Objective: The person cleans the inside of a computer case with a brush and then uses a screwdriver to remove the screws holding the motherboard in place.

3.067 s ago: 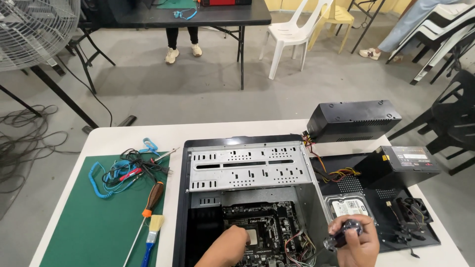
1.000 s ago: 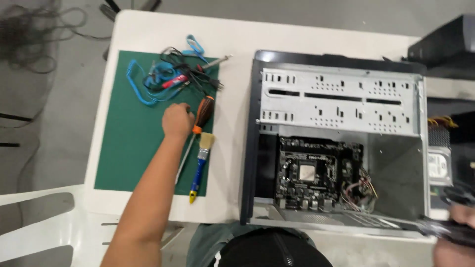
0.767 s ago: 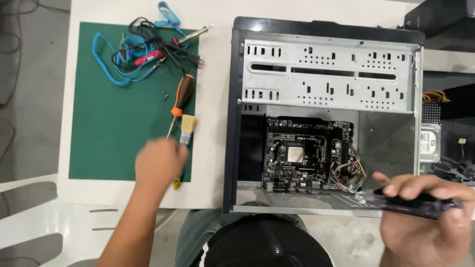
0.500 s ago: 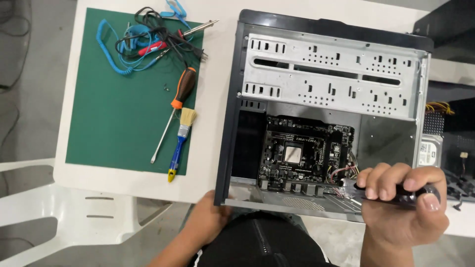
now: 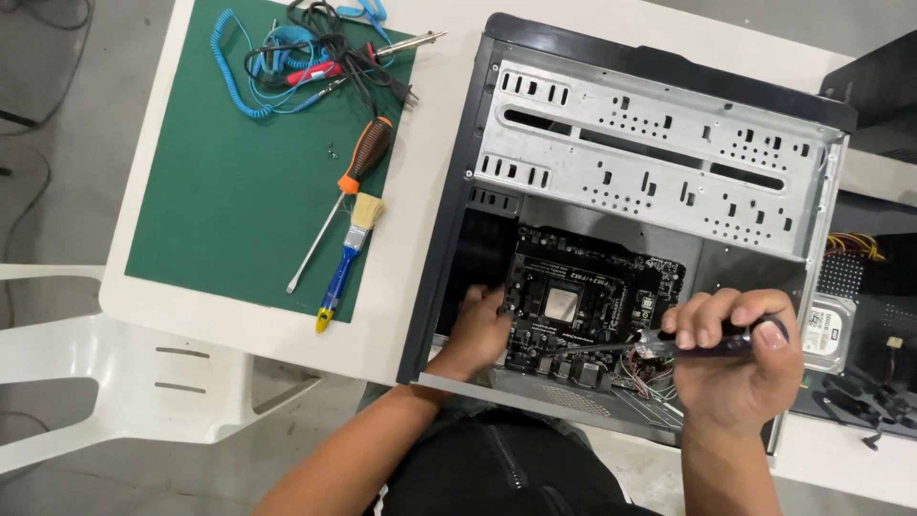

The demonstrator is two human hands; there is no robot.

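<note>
Looking down, I see my right hand point(image 5: 731, 358) nearest, its grip closed tight around a dark-handled screwdriver point(image 5: 707, 341) whose shaft runs left over the motherboard's point(image 5: 587, 306) lower edge. My left hand point(image 5: 478, 330) reaches inside the open computer case point(image 5: 650, 153), fingers resting at the motherboard's left edge; its grip looks loosely curled, and I cannot tell whether it holds anything. Farther left on the white worktop point(image 5: 420, 239) lies a green mat point(image 5: 239, 201) carrying a blue-handled brush point(image 5: 346, 258) beside an orange-handled screwdriver point(image 5: 349, 186), with tangled cables point(image 5: 296, 62) at the far end. A hard drive point(image 5: 826, 330) sits right of the case.
</note>
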